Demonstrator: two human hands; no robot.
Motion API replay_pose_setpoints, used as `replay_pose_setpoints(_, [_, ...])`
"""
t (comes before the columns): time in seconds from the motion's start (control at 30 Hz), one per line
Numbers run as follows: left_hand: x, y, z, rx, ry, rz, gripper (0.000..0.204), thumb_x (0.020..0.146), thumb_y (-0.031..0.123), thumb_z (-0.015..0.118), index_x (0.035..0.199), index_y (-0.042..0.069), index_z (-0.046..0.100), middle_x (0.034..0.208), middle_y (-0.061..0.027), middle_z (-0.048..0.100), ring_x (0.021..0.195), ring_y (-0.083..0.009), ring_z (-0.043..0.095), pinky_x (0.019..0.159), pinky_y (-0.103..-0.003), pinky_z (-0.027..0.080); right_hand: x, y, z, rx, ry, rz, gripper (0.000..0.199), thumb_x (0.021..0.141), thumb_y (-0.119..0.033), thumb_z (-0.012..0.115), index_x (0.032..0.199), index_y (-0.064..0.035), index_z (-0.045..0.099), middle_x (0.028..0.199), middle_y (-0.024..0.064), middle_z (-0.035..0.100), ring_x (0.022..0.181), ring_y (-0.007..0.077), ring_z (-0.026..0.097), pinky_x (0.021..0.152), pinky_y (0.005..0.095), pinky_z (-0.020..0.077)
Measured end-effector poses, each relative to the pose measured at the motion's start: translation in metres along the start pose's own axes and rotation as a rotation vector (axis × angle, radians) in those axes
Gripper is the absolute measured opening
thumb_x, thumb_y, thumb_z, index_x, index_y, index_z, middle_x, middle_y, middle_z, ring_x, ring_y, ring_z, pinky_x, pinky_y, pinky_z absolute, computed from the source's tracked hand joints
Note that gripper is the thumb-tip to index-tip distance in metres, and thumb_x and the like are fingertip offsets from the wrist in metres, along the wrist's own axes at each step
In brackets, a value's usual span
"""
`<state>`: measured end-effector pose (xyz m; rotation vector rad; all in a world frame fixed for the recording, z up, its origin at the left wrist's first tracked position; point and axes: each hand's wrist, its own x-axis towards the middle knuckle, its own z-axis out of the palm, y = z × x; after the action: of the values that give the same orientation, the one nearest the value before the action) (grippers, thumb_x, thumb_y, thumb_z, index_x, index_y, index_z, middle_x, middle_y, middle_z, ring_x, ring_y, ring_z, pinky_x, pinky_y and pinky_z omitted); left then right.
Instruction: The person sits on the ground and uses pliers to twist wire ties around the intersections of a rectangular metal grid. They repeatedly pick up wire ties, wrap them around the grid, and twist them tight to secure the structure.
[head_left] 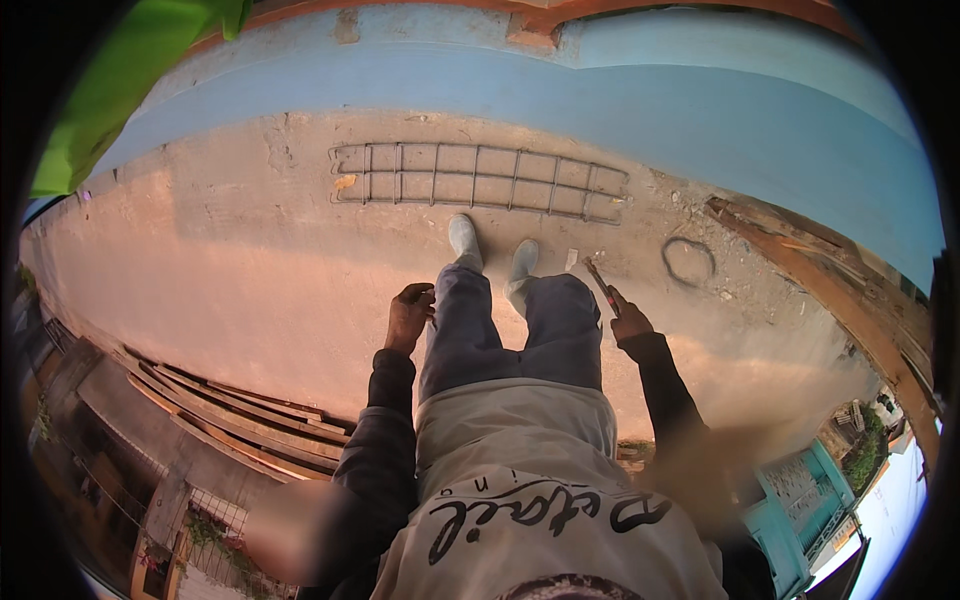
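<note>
right hand (628, 318): fingers wrapped round long slim tool (601, 285), tip forward | left hand (408, 315): fingers curled beside trouser leg (462, 320), can't tell if holding anything | wire cage (515, 179): on ground (250, 280) between boots (463, 238) and blue wall (640, 105), orange scrap (346, 182) at its left end, inside or under unclear

Daylight, warm, moderate. Pinkish light across the ground (220, 285) toward 9 o'clock; greyer shade near 11. My left hand (408, 318) and right hand (630, 318) read dark. Sky (900, 500) glares near-white at 4, rim. Smeared blur at 7 and inner 4. Blue wall (700, 110) bows at 12; black vignette surrounds.
</note>
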<state>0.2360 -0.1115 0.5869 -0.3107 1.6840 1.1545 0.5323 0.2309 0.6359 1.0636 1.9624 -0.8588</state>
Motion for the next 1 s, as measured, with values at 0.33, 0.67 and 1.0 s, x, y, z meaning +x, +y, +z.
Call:
replay_pose_setpoints(0.33, [0.045, -0.011, 0.096, -0.197, -0.014, -0.082, 0.026, 0.094, 0.019, 0.063, 0.112, 0.001, 0.065, 0.086, -0.0030, 0.063, 0.074, -0.0124, 0.058, 0.072, -0.028, 0.050, 0.166, 0.001, 0.027, 0.247, -0.253, 0.045, 0.069, 0.088, -0.012, 0.062, 0.150, -0.0189, 0.033, 0.103, 0.0143, 0.063, 0.082, 0.0297, 0.067, 0.075, 0.0408, 0.0548])
replay_pose_setpoints(0.67, [0.119, -0.151, 0.292, -0.182, -0.043, -0.192, 0.031, 0.095, 0.017, 0.062, 0.119, -0.003, 0.063, 0.092, -0.0074, 0.064, 0.077, -0.0133, 0.061, 0.074, -0.027, 0.053, 0.314, 0.116, 0.219, 0.595, -0.131, 0.384, 0.066, 0.080, -0.013, 0.068, 0.140, -0.0149, 0.041, 0.095, 0.0192, 0.061, 0.083, 0.0340, 0.068, 0.068, 0.0445, 0.0535])
replay_pose_setpoints(1.0, [0.128, -0.307, 0.393, 0.278, -0.273, -0.468, 0.028, 0.095, 0.017, 0.063, 0.118, 0.001, 0.064, 0.090, -0.0052, 0.064, 0.077, -0.0126, 0.060, 0.072, -0.028, 0.051, 0.412, 0.401, 0.235, 0.690, 0.398, 0.453, 0.035, 0.092, -0.029, 0.062, 0.108, 0.0012, 0.066, 0.106, 0.0221, 0.069, 0.101, 0.0374, 0.066, 0.086, 0.0432, 0.0513])
